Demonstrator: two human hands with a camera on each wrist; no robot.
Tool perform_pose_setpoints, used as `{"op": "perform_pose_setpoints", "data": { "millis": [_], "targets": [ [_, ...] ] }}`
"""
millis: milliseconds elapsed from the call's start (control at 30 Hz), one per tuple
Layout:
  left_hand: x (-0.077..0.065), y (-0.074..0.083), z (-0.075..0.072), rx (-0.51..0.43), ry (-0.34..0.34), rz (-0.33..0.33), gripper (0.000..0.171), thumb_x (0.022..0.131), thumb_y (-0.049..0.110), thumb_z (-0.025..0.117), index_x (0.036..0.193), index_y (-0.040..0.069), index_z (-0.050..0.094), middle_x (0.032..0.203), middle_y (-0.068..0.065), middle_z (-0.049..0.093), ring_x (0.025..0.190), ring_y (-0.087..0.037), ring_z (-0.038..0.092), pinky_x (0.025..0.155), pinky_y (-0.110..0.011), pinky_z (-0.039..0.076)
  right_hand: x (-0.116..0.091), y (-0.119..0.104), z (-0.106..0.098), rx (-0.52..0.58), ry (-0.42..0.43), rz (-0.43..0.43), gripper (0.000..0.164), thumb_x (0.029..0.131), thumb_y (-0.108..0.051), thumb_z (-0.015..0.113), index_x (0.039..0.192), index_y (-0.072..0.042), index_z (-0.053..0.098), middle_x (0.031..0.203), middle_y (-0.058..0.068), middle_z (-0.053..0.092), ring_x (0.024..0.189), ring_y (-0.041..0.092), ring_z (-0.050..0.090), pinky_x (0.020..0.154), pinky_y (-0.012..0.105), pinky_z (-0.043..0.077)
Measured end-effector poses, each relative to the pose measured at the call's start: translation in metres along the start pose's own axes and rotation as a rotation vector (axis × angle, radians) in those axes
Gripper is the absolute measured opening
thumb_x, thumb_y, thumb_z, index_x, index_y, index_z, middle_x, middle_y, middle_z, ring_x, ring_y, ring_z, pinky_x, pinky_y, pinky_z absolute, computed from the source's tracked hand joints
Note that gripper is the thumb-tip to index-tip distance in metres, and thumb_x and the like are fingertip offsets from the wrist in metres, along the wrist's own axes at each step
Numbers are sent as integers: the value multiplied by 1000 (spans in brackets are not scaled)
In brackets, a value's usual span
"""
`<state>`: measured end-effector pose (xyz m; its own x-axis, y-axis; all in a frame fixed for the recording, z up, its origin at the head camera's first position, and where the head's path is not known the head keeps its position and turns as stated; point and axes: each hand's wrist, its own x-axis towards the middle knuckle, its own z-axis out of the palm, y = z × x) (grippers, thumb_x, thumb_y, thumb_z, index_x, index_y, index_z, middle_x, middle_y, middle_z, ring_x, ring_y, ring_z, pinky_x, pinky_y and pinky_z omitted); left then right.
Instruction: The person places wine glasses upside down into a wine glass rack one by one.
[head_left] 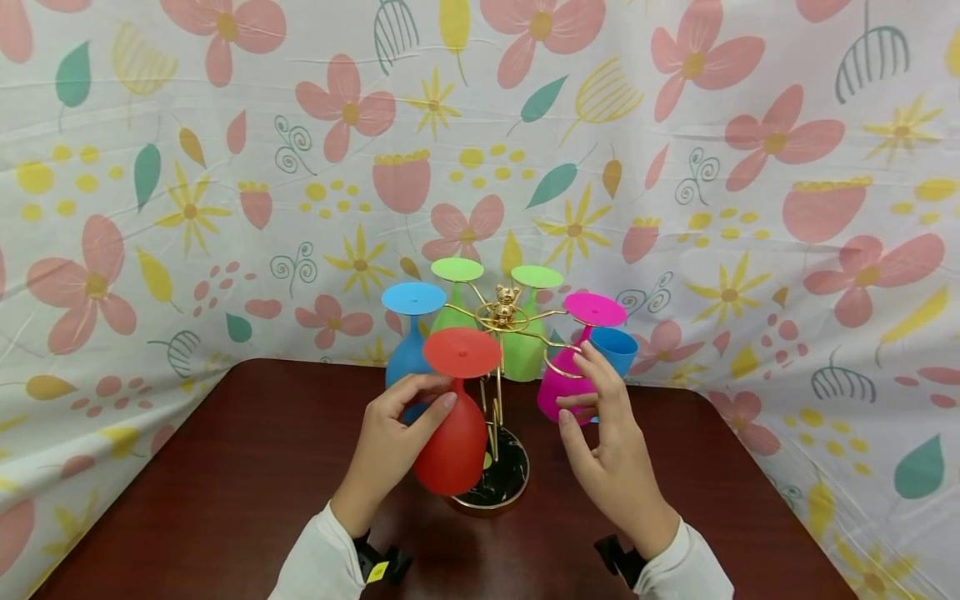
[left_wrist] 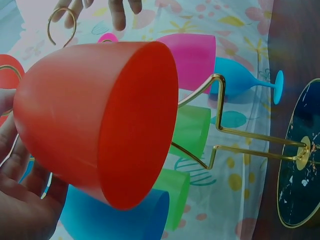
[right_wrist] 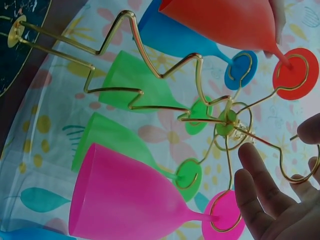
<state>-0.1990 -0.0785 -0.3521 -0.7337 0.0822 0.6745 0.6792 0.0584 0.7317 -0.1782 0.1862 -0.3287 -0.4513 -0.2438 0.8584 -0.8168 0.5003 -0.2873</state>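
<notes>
My left hand (head_left: 397,433) grips a red plastic goblet (head_left: 453,446) that hangs upside down from a gold wire rack (left_wrist: 250,135); fingers and thumb lie against the upper bowl near the stem. In the right wrist view its red foot sits in a wire loop of the rack. My right hand (head_left: 611,450), fingers loosely spread, is beside a bare wire loop (right_wrist: 282,167) at the rack's right front and holds no goblet. A pink goblet (right_wrist: 135,195) hangs upside down just behind that hand.
On the rack also hang a blue goblet (head_left: 405,358) and two green goblets (right_wrist: 120,142). Another blue goblet (left_wrist: 235,77) stands upright on the dark wooden table (head_left: 247,467), behind the pink one. The rack has a round black base (head_left: 510,479). Floral cloth (head_left: 262,167) closes the back.
</notes>
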Motion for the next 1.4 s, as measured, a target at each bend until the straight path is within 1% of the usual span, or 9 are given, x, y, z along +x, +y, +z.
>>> {"op": "perform_pose_setpoints", "data": {
  "millis": [333,667,800,900,1000,1100,1167,1267,1400],
  "targets": [
    [-11,-3,-8,0,3,-26,27,95,10,70,121,16,72,117,2,67,101,-20,65,80,-35,58,1,3,4,28,36,-23,67,85,8,61,149,1,39,158,15,33,91,22,67,81,22,52],
    [-11,2,-21,190,-23,36,28,96,17,70,124,18,70,123,9,65,105,-21,61,79,-31,56,0,4,5,11,36,-29,67,85,6,62,148,2,39,157,16,34,90,24,67,80,24,53],
    [-9,4,-23,248,-59,66,33,95,19,71,128,16,67,127,9,63,109,-18,60,80,-33,56,3,3,2,-5,36,-51,59,92,-3,60,147,3,40,156,17,35,92,26,67,83,20,52],
    [-9,4,-23,274,-88,97,36,95,19,72,130,14,65,130,8,61,116,-16,57,88,-38,55,5,6,-3,-30,100,-93,52,100,-16,56,144,8,42,151,21,40,96,27,65,89,20,48],
    [-8,5,-24,282,-106,119,39,95,19,71,132,12,63,132,7,60,123,-15,55,95,-44,52,7,16,-9,-62,248,-117,50,102,-21,53,139,12,45,140,26,48,102,27,62,95,24,43],
    [-7,5,-26,280,-113,122,41,95,18,71,134,12,62,134,6,59,125,-16,54,95,-46,52,5,34,-20,-112,358,-41,47,99,-15,55,139,8,47,132,24,52,110,24,57,95,27,39],
    [-7,5,-27,286,-118,119,42,95,18,72,135,12,61,134,6,59,125,-16,53,95,-47,52,4,51,-29,-146,366,52,48,97,-10,55,142,3,47,132,21,53,115,22,53,96,26,37],
    [-7,5,-28,297,-132,115,45,94,19,72,137,12,59,136,4,58,126,-16,52,95,-48,52,4,82,-40,-225,296,178,51,95,-7,56,145,-1,46,137,19,50,121,27,48,100,32,37],
    [-7,5,-29,308,-154,115,49,95,21,72,141,16,56,139,2,56,129,-17,50,97,-48,50,11,127,-47,-337,157,300,55,95,-15,64,144,2,46,140,26,48,126,42,43,103,58,34]
  ]
}}
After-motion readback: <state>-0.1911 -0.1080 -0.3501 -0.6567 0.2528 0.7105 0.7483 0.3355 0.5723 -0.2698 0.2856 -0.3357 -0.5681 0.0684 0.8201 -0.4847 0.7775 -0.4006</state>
